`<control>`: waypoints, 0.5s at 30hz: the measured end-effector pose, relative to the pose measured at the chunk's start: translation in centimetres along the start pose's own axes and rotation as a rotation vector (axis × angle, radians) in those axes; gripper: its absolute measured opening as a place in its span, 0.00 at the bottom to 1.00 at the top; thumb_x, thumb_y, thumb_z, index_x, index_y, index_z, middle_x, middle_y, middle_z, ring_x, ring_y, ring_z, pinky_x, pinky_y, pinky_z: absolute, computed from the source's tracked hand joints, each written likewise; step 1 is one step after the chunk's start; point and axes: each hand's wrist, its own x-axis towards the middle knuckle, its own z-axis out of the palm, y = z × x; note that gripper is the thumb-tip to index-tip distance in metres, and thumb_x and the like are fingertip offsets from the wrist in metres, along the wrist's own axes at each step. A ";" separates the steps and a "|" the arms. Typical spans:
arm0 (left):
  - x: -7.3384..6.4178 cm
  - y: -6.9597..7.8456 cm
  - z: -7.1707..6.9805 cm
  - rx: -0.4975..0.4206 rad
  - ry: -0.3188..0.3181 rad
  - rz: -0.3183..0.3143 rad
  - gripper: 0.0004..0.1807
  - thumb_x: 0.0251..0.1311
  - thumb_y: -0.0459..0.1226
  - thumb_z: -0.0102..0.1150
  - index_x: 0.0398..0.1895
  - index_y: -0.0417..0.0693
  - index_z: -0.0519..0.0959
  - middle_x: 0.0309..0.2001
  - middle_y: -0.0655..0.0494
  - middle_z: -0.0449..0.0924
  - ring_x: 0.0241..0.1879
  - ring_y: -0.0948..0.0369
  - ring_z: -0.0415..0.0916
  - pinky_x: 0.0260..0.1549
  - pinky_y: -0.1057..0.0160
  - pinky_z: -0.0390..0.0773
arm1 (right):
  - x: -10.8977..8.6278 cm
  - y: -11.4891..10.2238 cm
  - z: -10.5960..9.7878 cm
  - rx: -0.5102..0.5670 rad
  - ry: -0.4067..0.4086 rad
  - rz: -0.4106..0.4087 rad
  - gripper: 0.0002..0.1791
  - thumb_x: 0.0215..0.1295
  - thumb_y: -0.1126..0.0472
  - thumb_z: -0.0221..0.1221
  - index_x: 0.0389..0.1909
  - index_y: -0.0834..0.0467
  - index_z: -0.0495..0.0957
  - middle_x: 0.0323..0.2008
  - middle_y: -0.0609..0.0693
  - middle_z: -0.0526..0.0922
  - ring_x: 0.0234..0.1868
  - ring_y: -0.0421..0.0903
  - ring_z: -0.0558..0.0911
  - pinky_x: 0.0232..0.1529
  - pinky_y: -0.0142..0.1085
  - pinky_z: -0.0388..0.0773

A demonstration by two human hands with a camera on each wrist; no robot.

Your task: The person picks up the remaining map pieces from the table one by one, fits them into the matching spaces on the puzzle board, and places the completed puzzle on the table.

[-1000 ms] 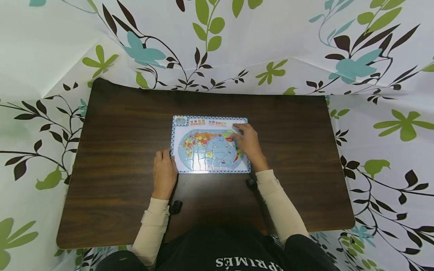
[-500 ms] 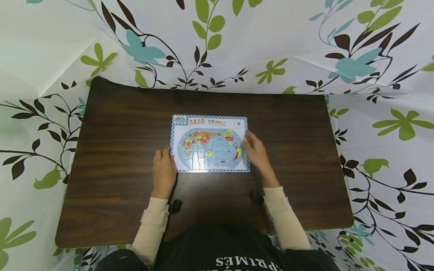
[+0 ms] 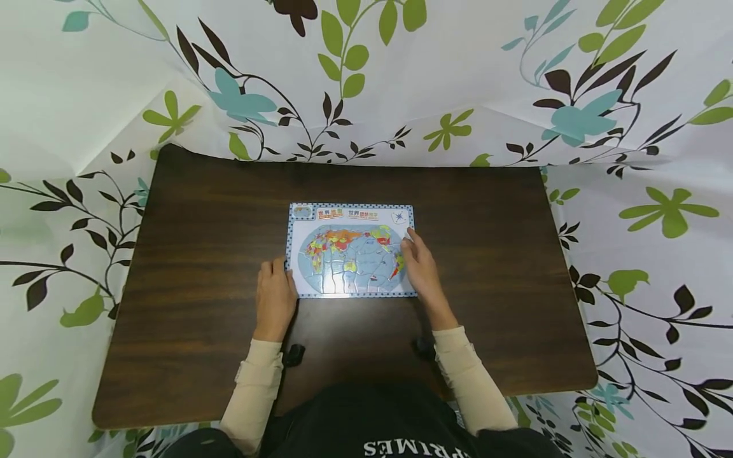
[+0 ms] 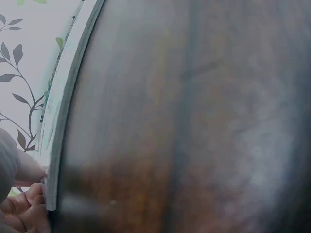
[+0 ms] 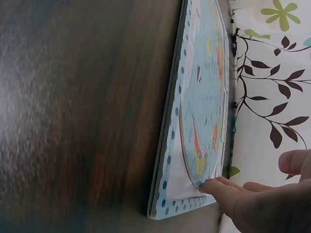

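A world map jigsaw puzzle [image 3: 350,257] lies on the table in the head view, its pieces set in a white board with a blue dotted border. My left hand [image 3: 274,299] grips the board's left edge. In the left wrist view, the fingers [image 4: 31,208] show at the puzzle's edge, partly cut off by the frame. On the right side, my right hand [image 3: 422,267] touches the puzzle with its fingertips. The right wrist view shows a fingertip [image 5: 208,186] on the map near the border, with the thumb [image 5: 291,161] held apart.
The dark brown wooden table [image 3: 504,286] extends widely around the puzzle. Behind it hangs a white cloth [image 3: 487,38] with a leaf and bird print. A small black object [image 3: 294,355] sits by the left wrist, and another black object [image 3: 423,348] by the right.
My right hand has drawn back from the puzzle's upper right part to its right edge, baring the compass mark. The left hand keeps its place at the left edge.
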 end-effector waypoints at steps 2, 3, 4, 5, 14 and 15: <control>0.2 -0.2 0.1 0.014 -0.015 -0.006 0.19 0.70 0.33 0.54 0.60 0.31 0.72 0.48 0.34 0.70 0.47 0.39 0.71 0.41 0.41 0.74 | 0.4 0.2 0.4 -0.022 -0.011 -0.007 0.29 0.78 0.48 0.47 0.76 0.51 0.60 0.70 0.59 0.70 0.70 0.55 0.71 0.72 0.48 0.62; 0.3 -0.3 0.2 0.020 -0.025 -0.009 0.20 0.70 0.33 0.55 0.61 0.31 0.71 0.49 0.33 0.70 0.47 0.39 0.72 0.42 0.41 0.74 | 0.7 0.2 0.7 -0.035 -0.017 -0.010 0.29 0.78 0.48 0.47 0.76 0.51 0.60 0.70 0.59 0.70 0.70 0.56 0.71 0.72 0.49 0.61; 0.5 -0.5 0.2 0.029 -0.038 -0.010 0.21 0.70 0.34 0.55 0.61 0.31 0.71 0.49 0.33 0.70 0.48 0.39 0.72 0.42 0.40 0.75 | 0.8 0.2 0.9 -0.054 -0.021 -0.014 0.29 0.78 0.48 0.47 0.76 0.50 0.60 0.70 0.59 0.70 0.69 0.56 0.71 0.71 0.51 0.61; 0.7 -0.6 0.3 0.033 -0.050 -0.011 0.22 0.70 0.35 0.55 0.62 0.30 0.71 0.50 0.32 0.70 0.48 0.38 0.72 0.42 0.40 0.75 | 1.0 0.3 1.2 -0.077 -0.028 -0.020 0.29 0.78 0.48 0.47 0.76 0.50 0.60 0.71 0.58 0.69 0.70 0.57 0.70 0.71 0.52 0.61; -2.7 -1.1 1.5 0.110 -0.233 0.074 0.30 0.72 0.44 0.54 0.70 0.35 0.67 0.61 0.29 0.71 0.57 0.35 0.72 0.46 0.34 0.76 | -3.8 5.3 3.8 -0.292 -0.172 -0.051 0.32 0.77 0.50 0.47 0.77 0.57 0.57 0.76 0.67 0.52 0.78 0.65 0.50 0.73 0.62 0.47; -3.2 -1.0 1.7 0.124 -0.252 0.090 0.31 0.72 0.45 0.54 0.71 0.36 0.66 0.63 0.29 0.70 0.59 0.35 0.71 0.47 0.34 0.76 | -4.6 5.9 4.0 -0.295 -0.185 -0.043 0.33 0.77 0.50 0.48 0.77 0.58 0.56 0.76 0.68 0.51 0.78 0.66 0.48 0.73 0.63 0.46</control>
